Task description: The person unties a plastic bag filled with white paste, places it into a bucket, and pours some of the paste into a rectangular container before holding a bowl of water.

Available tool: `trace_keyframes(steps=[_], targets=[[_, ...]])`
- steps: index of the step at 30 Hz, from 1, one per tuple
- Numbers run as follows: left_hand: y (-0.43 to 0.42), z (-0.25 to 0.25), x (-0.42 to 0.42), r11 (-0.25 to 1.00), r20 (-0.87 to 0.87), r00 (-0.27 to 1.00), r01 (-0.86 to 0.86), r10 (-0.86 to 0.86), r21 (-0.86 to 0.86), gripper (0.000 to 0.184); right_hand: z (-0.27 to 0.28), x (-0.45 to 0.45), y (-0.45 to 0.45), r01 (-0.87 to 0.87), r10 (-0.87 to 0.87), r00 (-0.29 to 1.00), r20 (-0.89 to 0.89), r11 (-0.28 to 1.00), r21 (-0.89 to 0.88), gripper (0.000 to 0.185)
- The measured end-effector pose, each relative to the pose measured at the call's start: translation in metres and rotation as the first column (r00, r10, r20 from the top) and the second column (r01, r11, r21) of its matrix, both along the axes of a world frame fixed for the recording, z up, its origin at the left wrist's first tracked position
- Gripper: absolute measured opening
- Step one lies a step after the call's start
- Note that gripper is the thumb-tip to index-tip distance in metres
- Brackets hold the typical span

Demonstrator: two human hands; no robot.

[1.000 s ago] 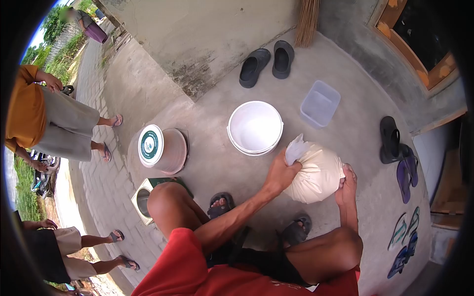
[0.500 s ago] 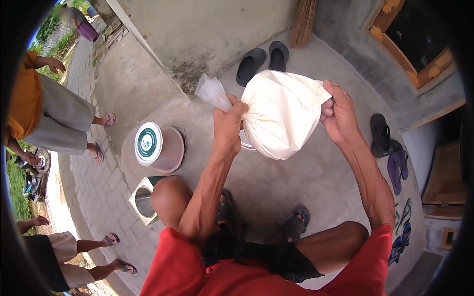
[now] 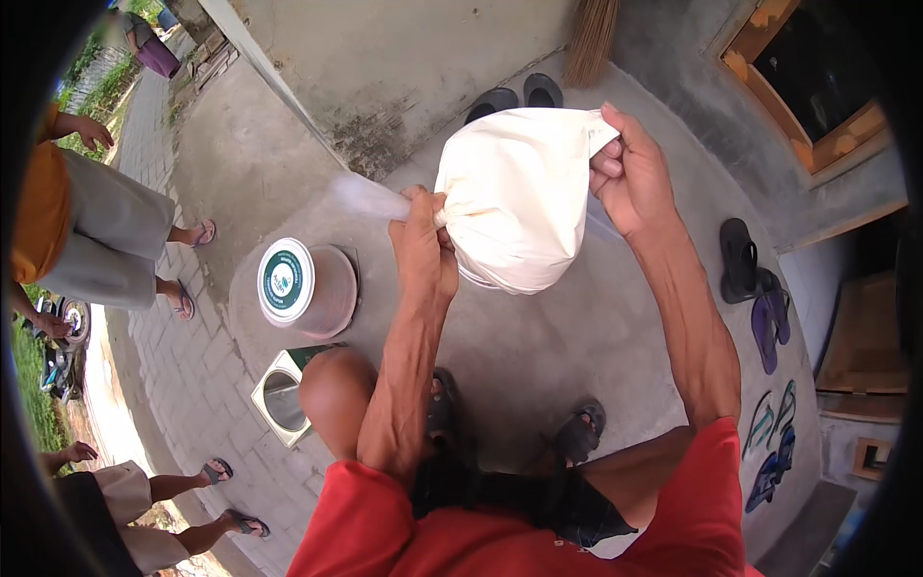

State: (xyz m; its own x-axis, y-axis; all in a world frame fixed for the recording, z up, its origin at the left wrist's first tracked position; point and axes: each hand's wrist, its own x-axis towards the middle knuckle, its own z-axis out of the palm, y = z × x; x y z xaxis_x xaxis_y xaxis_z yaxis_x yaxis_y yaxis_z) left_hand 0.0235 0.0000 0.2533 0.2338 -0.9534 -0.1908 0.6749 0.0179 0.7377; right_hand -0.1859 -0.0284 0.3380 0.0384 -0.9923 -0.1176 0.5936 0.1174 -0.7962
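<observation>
A full cream-coloured bag (image 3: 514,197) hangs raised in front of me, its bulging side between my two hands. My left hand (image 3: 423,240) is closed around its gathered neck, and the loose translucent plastic end (image 3: 370,197) sticks out to the left, blurred. With fingers and thumb, my right hand (image 3: 625,173) pinches a corner at the bag's upper right. Behind the bag, the white bucket is almost wholly hidden, and only a bit of the clear plastic container (image 3: 603,221) shows.
A tub with a green-and-white lid (image 3: 286,281) and a square metal tin (image 3: 283,398) stand at the left. Black shoes (image 3: 543,91) and a broom (image 3: 588,43) are by the wall. Sandals (image 3: 769,332) lie at the right. Several people, one in grey trousers (image 3: 115,226), stand at the left.
Over the last second the bag has been lifted from near the right foot, up and to the left. Both hands rose with it, keeping hold, and the bag now covers the bucket.
</observation>
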Motion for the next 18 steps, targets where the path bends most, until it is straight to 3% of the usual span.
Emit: trace_keyframes(steps=[3, 4, 11, 14, 18], targets=[[0.001, 0.031, -0.002, 0.994, 0.025, 0.996, -0.086, 0.085, 0.067, 0.02, 0.004, 0.005, -0.002, 0.003, -0.001, 0.999, 0.049, 0.999, -0.047, 0.025], [-0.003, 0.019, 0.007, 0.999, 0.034, 0.999, -0.024, 0.025, -0.047, 0.017, -0.001, 0.006, -0.004, -0.003, 0.005, 0.998, 0.067, 1.0, -0.024, 0.025], [-0.022, -0.049, 0.016, 0.996, 0.039, 0.995, -0.088, 0.089, -0.022, 0.012, -0.075, 0.014, -0.023, 0.03, -0.035, 0.999, 0.035, 0.99, 0.136, 0.025], [-0.021, -0.091, 0.01, 0.984, 0.089, 0.996, -0.04, 0.025, 0.174, 0.011, -0.126, 0.011, -0.031, 0.073, -0.071, 0.997, -0.015, 0.979, 0.192, 0.021], [-0.024, -0.118, 0.007, 0.966, 0.159, 0.987, -0.022, -0.019, 0.257, 0.012, -0.149, -0.001, -0.038, 0.12, -0.107, 0.992, -0.069, 0.968, 0.22, 0.019]])
